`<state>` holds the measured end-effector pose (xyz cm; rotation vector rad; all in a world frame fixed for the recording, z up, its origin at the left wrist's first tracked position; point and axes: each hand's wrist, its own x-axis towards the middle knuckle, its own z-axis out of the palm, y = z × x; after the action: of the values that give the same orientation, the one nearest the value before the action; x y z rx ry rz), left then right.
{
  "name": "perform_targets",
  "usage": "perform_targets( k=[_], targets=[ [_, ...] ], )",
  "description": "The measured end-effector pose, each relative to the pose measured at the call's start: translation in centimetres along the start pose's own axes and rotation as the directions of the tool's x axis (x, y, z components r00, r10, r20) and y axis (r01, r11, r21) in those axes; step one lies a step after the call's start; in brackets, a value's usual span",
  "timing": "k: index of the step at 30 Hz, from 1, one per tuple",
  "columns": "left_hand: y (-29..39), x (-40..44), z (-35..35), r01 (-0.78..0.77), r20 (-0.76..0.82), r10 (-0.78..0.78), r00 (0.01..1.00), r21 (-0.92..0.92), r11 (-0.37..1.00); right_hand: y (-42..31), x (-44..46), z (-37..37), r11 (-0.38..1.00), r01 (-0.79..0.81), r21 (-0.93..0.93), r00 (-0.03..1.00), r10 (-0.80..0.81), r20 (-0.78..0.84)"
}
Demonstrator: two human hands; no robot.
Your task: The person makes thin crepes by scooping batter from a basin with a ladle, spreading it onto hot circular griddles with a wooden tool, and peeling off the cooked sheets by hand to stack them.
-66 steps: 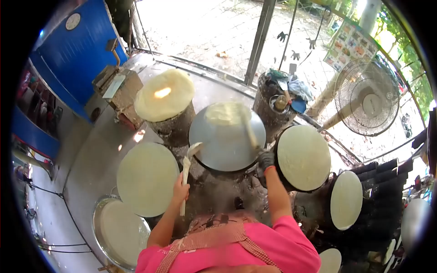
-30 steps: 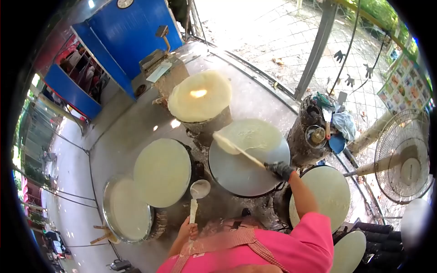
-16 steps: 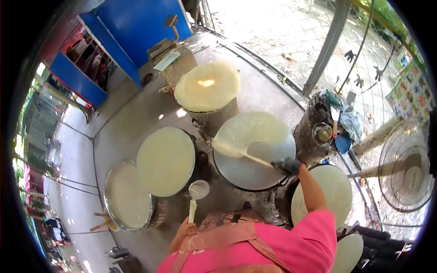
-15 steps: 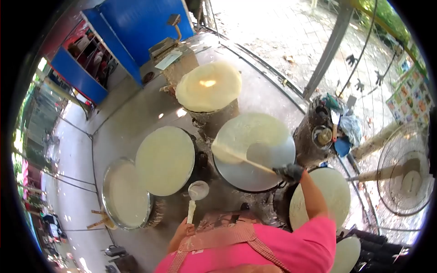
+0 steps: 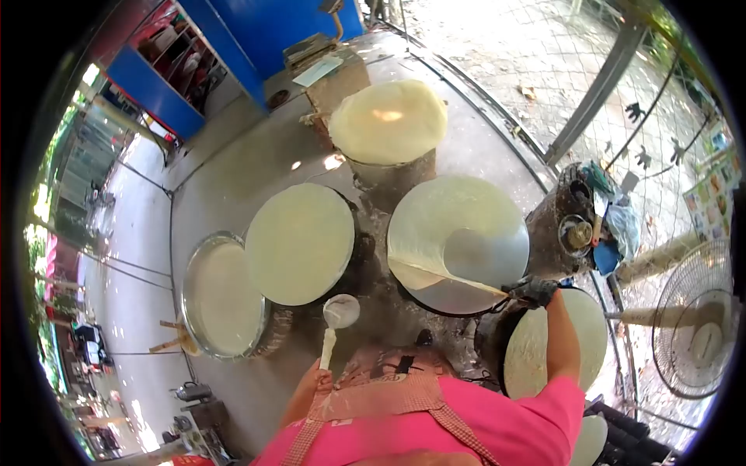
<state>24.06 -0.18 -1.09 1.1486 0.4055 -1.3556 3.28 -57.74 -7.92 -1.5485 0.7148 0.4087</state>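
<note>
My right hand, in a black glove, grips the end of a long wooden batter spreader at the griddle's near right rim. Its blade lies across the round griddle. Pale batter coats the far and left parts of that surface; grey metal shows in the middle and near right. My left hand is closed around the whitish handle of a ladle, held upright in front of my apron. Batter residue whitens the ladle's bowl.
Left stands a round griddle covered with batter, beside a wide basin of batter. A stack of pale crepes sits farther back. Another coated griddle is right. A stand with tools and a fan are beyond.
My right hand has moved slightly outward to the right, and the spreader's blade has swung toward me over the griddle's left side. My left hand still holds the ladle. The view has shifted.
</note>
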Motion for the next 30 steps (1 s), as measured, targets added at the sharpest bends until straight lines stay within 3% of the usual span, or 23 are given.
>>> perform_targets(
  k=[3, 5, 7, 8, 9, 11, 12, 13, 14, 16, 18, 19, 21, 23, 24, 25, 30],
  targets=[
    [0.6, -1.8, 1.8, 0.029, -0.069, -0.031, 0.997, -0.029, 0.999, -8.5, 0.1, 0.7, 0.988, -0.001, 0.152, 0.991, 0.022, -0.133],
    [0.4, -1.4, 1.0, 0.027, -0.069, -0.028, 0.997, -0.020, 0.999, -12.6, 1.5, 1.8, 0.993, -0.046, 0.109, 0.979, 0.067, -0.194],
    [-1.0, -0.6, -3.2, 0.000, -0.030, 0.000, 1.000, -0.005, 1.000, -7.6, 6.0, 0.8, 0.988, 0.059, -0.144, 0.992, -0.075, -0.105],
    [-0.6, -1.0, -3.1, -0.041, 0.063, 0.041, 0.997, -0.003, 0.999, -1.0, 9.1, -0.7, 0.874, 0.249, -0.417, 0.960, -0.280, -0.015],
    [0.1, -1.1, -3.6, -0.033, 0.078, 0.030, 0.997, 0.044, 0.998, 6.3, 11.0, -2.2, 0.628, 0.405, -0.665, 0.876, -0.475, 0.086],
    [0.8, -1.6, -5.0, -0.015, 0.106, 0.004, 0.994, 0.103, 0.995, 9.0, 0.6, -2.0, 0.796, -0.015, -0.606, 1.000, 0.001, -0.023],
    [1.2, -1.5, -5.8, -0.001, 0.099, -0.011, 0.995, 0.118, 0.993, 9.9, -5.0, -1.6, 0.773, -0.237, -0.589, 0.968, 0.239, -0.076],
    [1.8, -1.3, -6.7, 0.018, 0.093, -0.031, 0.995, 0.130, 0.991, 10.8, -10.6, -0.2, 0.719, -0.394, -0.572, 0.914, 0.374, -0.159],
    [2.9, -1.9, -6.8, 0.060, 0.097, -0.073, 0.993, 0.132, 0.989, 11.4, -15.5, 1.6, 0.699, -0.478, -0.532, 0.877, 0.412, -0.247],
    [3.8, -1.8, -9.3, 0.115, 0.166, -0.139, 0.976, 0.144, 0.983, 11.5, -22.0, 7.8, 0.729, -0.562, -0.391, 0.805, 0.375, -0.460],
    [4.4, 0.1, -13.9, 0.211, 0.308, -0.243, 0.920, 0.132, 0.968, 10.5, -21.9, 17.9, 0.844, -0.478, -0.241, 0.696, 0.197, -0.691],
    [4.3, 0.9, -15.5, 0.290, 0.389, -0.307, 0.868, 0.103, 0.951, 9.5, -19.7, 23.3, 0.889, -0.407, -0.211, 0.634, 0.108, -0.766],
    [6.1, -1.4, -13.8, 0.412, 0.275, -0.404, 0.872, 0.030, 0.911, 6.5, -12.8, 32.9, 0.940, -0.268, -0.212, 0.494, -0.055, -0.868],
    [6.3, -2.3, -14.3, 0.389, 0.332, -0.377, 0.865, 0.034, 0.921, 2.9, -5.7, 39.2, 0.952, -0.192, -0.237, 0.398, -0.145, -0.906],
    [6.7, -3.3, -14.3, 0.389, 0.491, -0.349, 0.798, 0.023, 0.921, 1.3, -3.4, 41.0, 0.951, -0.178, -0.252, 0.365, -0.174, -0.915],
    [7.1, -4.3, -14.1, 0.393, 0.554, -0.326, 0.766, -0.002, 0.920, 0.4, -2.2, 41.8, 0.951, -0.169, -0.260, 0.346, -0.190, -0.919],
    [7.2, -7.1, -13.2, 0.437, 0.705, -0.246, 0.666, -0.101, 0.894, -1.9, -8.8, 40.7, 0.981, -0.145, -0.130, 0.260, -0.089, -0.961]
  ],
)
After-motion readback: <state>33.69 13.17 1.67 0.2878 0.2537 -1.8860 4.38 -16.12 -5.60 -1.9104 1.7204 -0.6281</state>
